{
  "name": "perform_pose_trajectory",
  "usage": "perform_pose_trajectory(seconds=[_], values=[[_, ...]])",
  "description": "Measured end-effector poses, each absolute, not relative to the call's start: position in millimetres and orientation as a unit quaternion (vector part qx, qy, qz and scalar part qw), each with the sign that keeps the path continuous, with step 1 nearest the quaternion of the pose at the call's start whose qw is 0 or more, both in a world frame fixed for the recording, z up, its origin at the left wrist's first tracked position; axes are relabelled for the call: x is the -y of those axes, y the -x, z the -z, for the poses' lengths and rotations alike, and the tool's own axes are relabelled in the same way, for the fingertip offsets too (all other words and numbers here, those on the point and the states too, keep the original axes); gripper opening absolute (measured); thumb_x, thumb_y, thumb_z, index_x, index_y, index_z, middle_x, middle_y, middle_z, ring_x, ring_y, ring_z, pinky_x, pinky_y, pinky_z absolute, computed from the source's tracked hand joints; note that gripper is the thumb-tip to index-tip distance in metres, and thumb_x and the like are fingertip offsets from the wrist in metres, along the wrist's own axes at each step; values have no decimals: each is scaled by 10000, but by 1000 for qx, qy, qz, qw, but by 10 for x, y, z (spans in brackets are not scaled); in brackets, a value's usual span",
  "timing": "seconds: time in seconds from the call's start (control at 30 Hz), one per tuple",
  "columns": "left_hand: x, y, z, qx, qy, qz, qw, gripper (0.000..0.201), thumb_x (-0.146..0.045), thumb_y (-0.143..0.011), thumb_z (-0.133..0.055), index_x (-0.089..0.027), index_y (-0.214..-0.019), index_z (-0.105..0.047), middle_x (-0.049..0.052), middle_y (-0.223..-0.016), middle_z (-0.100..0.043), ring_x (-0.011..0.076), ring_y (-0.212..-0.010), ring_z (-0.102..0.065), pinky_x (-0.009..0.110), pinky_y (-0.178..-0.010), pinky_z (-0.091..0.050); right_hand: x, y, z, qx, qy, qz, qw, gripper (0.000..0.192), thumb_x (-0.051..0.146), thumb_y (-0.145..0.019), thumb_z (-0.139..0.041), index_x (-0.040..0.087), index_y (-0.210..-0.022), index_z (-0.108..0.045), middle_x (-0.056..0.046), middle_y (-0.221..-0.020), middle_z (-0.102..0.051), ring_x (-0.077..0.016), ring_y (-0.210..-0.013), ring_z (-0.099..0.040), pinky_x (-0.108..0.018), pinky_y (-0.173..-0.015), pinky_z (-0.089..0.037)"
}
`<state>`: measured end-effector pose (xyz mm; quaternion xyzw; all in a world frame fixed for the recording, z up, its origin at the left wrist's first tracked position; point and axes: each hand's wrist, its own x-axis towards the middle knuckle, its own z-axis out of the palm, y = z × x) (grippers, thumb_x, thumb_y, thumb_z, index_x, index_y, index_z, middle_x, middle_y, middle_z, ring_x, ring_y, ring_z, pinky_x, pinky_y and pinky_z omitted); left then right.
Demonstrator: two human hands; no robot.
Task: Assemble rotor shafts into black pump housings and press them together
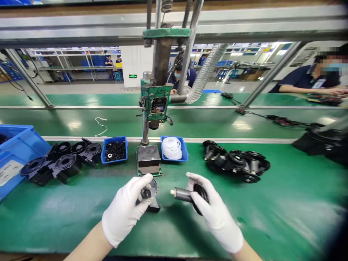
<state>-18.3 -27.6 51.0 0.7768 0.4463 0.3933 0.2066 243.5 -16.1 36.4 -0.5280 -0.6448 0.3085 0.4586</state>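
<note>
My left hand, in a white glove, pinches a small black ring-shaped part between thumb and fingers. Right behind it is a black plastic housing with a round rim; whether the hand also grips it or it rests on the table I cannot tell. Across a short gap, my right hand, gloved too, is closed around a small motor with a black disc. The motor's dark cylinder points left toward the housing and ends in a pale tip. My fingers partly cover the disc.
A green hand press stands mid-bench over its metal block. Beside it are a blue bin of small black rings and another of white rings. Black housings lie left, motors with discs right. Co-workers sit beyond.
</note>
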Motion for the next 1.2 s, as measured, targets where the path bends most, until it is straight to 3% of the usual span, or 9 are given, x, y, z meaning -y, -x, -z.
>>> perform_pose_trajectory(seconds=[0.07, 0.2, 0.37, 0.5, 0.67, 0.9, 1.0, 1.07, 1.2], values=[[260, 76, -505, -418, -788, -386, 233, 634, -180, -890, -622, -350, -1443, -362, 14, -1047, -631, 150, -769, -612, 259, -755, -545, 276, -2335, -432, 670, 497, -285, 471, 341, 329, -921, -476, 209, -1238, -514, -53, -911, -606, -206, -808, -633, -339, -789, -555], [225, -60, -515, -368, -808, -380, 260, 695, -182, -899, -621, -379, -1477, -287, 3, -1019, -628, 145, -794, -613, 253, -766, -536, 376, -2209, -463, 693, 470, -269, 476, 390, 257, -908, -456, 209, -1294, -467, -52, -913, -597, -201, -817, -634, -348, -812, -553], [228, -81, -519, -337, -820, -384, 257, 646, -271, -893, -664, -389, -1440, -342, -19, -952, -634, 143, -794, -625, 238, -763, -524, 401, -2239, -455, 715, 458, -261, 460, 434, 205, -906, -431, 222, -1340, -422, -38, -912, -585, -187, -801, -623, -344, -813, -554], [237, -60, -530, -319, -829, -399, 228, 486, -344, -911, -637, -352, -1351, -433, -11, -936, -644, 141, -771, -636, 223, -729, -515, 453, -2309, -484, 747, 454, -212, 438, 518, 167, -899, -419, 261, -1405, -357, -49, -973, -580, -194, -823, -623, -351, -801, -555], [251, -41, -679, -281, -876, -343, 191, 392, -293, -942, -585, -303, -1323, -490, 33, -956, -682, 175, -784, -658, 246, -711, -521, 514, -2328, -561, 801, 406, -143, 416, 665, 170, -870, -484, 295, -1482, -257, -66, -1009, -561, -231, -866, -607, -390, -796, -554], [392, -46, -786, -293, -901, -303, 99, 649, -124, -942, -503, -301, -1521, -269, 93, -1079, -706, 242, -856, -675, 330, -781, -524, 513, -2305, -499, 779, 413, -162, 442, 650, 152, -869, -477, 288, -1479, -298, -71, -1051, -578, -236, -913, -612, -385, -830, -539], [369, -65, -772, -296, -866, -356, 190, 533, -209, -936, -581, -304, -1437, -426, 47, -961, -696, 183, -764, -647, 273, -717, -523, 497, -2277, -431, 721, 409, -279, 485, 502, 206, -940, -441, 283, -1431, -373, -40, -956, -586, -197, -825, -607, -338, -787, -533], [351, -83, -743, -322, -805, -420, 270, 421, -321, -868, -698, -283, -1272, -582, 20, -926, -678, 144, -702, -619, 235, -667, -518, 494, -2231, -391, 670, 390, -362, 518, 425, 289, -977, -441, 264, -1400, -412, -26, -885, -580, -181, -766, -586, -312, -745, -525], [415, -177, -609, -362, -707, -493, 354, 198, -352, -803, -769, -255, -968, -718, 28, -972, -698, 179, -880, -653, 254, -805, -523, 522, -2100, -328, 564, 379, -472, 562, 412, 427, -985, -483, 268, -1363, -437, -4, -838, -543, -127, -565, -494, -248, -527, -462]])
